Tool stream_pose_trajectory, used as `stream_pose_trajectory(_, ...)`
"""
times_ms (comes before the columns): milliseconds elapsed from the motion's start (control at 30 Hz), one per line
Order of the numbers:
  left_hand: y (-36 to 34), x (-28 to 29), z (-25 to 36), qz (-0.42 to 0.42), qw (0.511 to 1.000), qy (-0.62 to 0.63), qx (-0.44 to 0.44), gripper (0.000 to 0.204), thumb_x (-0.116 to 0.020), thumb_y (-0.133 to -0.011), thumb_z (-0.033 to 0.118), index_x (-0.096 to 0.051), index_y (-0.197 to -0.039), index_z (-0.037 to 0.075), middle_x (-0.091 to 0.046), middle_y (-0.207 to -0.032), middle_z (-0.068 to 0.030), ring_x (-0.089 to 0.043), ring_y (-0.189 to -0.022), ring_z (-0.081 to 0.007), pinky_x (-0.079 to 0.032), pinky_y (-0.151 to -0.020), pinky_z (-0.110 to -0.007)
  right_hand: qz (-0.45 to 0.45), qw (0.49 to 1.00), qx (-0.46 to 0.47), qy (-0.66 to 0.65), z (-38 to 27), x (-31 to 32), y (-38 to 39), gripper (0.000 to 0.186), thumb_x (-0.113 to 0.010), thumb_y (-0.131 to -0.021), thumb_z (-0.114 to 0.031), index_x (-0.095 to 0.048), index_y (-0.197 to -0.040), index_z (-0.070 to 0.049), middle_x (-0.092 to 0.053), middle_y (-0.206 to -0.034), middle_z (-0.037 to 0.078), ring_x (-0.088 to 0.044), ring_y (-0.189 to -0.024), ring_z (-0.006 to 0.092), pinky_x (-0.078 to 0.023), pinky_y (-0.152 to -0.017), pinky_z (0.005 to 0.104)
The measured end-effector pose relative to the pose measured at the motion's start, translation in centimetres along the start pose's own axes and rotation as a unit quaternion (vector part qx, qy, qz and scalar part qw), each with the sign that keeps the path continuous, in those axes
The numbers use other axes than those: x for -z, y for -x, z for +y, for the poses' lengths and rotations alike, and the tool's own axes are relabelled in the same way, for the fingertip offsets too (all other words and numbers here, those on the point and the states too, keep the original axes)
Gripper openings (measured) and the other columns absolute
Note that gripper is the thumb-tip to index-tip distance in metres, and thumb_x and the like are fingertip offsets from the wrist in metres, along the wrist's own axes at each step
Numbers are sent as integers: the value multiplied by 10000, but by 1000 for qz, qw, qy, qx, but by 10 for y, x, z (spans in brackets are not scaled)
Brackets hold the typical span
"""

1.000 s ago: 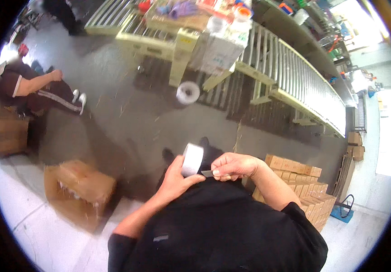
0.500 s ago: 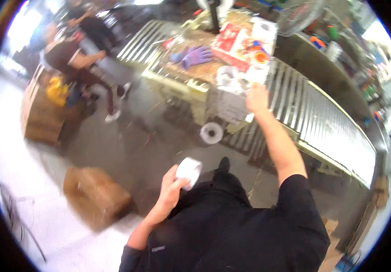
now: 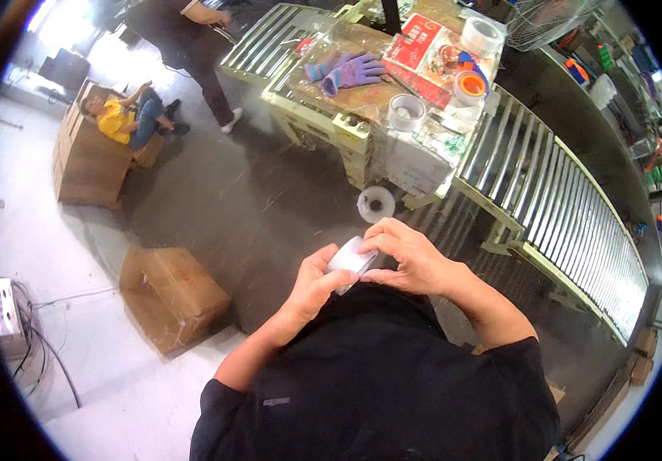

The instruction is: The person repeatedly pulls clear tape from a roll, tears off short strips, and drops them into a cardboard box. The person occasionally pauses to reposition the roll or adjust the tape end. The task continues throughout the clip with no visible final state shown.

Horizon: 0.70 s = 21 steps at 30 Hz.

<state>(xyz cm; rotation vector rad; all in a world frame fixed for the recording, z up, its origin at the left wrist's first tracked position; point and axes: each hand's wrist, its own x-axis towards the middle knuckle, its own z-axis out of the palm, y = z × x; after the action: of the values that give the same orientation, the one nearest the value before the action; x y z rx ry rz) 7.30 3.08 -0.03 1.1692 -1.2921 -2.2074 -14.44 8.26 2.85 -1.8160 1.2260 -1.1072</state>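
Observation:
In front of my black shirt I hold a white roll of tape. My left hand is closed round one side of the roll, its thumb on the near face. My right hand grips the opposite side, with the index finger over the top edge and the thumb below. Whether a loose tape end sits between these fingers is too small to tell. Beyond my hands, another white roll lies on the bench top, and a white spool is lower down by the bench's near side.
Purple gloves, a red printed sheet, an orange tape roll and a clear tape roll lie on the bench. A roller conveyor runs right. Cardboard boxes stand left, near a person in yellow and another person.
My right hand has come back from the bench to the roll of tape in my left hand, which has shifted slightly up and right. A person in yellow now shows clearly by the box.

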Motion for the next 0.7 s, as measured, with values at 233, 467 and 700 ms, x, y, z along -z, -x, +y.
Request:
stream_pose_trajectory(233, -25, 23, 0, -92, 995, -12, 20, 193, -678, -792, 119, -602, -951, 39, -616, -864, -1, -558, -784, -76, -426, -709, -228, -9, 981, 48, 187, -13, -17, -1, 123, -694, -824, -140, -651, -933, -104, -611, -920, 66, -606, -835, 279, -501, -696, 369)
stream_pose_trajectory(467, -33, 36, 7, -163, 984, -25, 60, 195, -635, -858, 132, -592, -1014, 23, -608, -874, 7, -548, -769, -69, -433, -691, -234, 8, 972, -18, 235, -27, -35, 0, 86, -656, -818, -142, -611, -851, -77, -553, -809, 63, -593, -768, 259, -502, -641, 365)
stream_pose_trajectory(700, -40, 38, 5, -195, 976, -71, 70, 164, -628, -867, 165, -587, -976, 49, -583, -815, 24, -526, -708, -58, -411, -629, -227, -17, 967, -84, 241, -39, -31, -3, 72, -622, -864, -147, -632, -862, -76, -557, -805, 71, -605, -777, 277, -503, -658, 383)
